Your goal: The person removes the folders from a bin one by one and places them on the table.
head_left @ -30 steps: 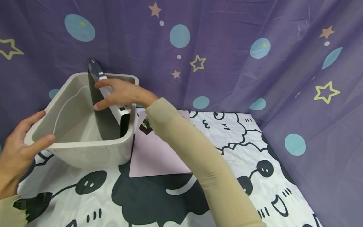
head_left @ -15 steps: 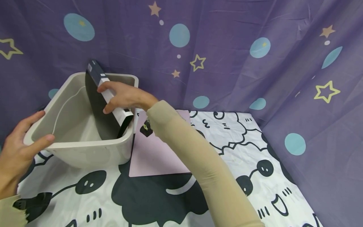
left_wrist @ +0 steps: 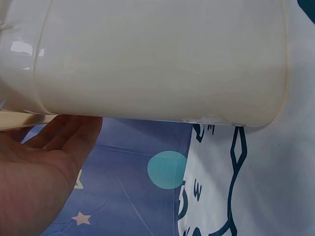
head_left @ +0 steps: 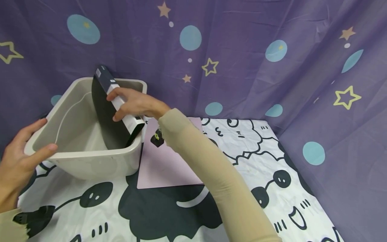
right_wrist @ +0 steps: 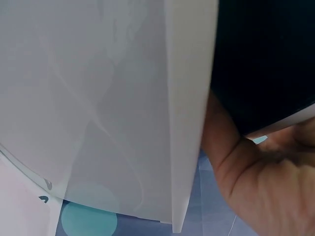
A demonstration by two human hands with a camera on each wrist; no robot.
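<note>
Fingers (head_left: pixel 116 91) of the right hand (head_left: pixel 137 102) pinch a flat black thing (head_left: pixel 109 126) by its white-and-navy edge, and it's kinda tilted inside the off-white bin (head_left: pixel 90 154). Left hand (head_left: pixel 25 157) grips the bin's corner. Pink sheet (head_left: pixel 166 168) just right, on cartoon-print cloth (head_left: pixel 246 141).

Flat box (head_left: pixel 108 116) — top farther right (slightly)

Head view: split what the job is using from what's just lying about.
In use:
- right hand, gripping the binder-like item
- off-white bin, with that item partly inside
- left hand, holding the bin's rim

Apparently just there:
- pink sheet
- patterned cloth
- purple curtain
</note>
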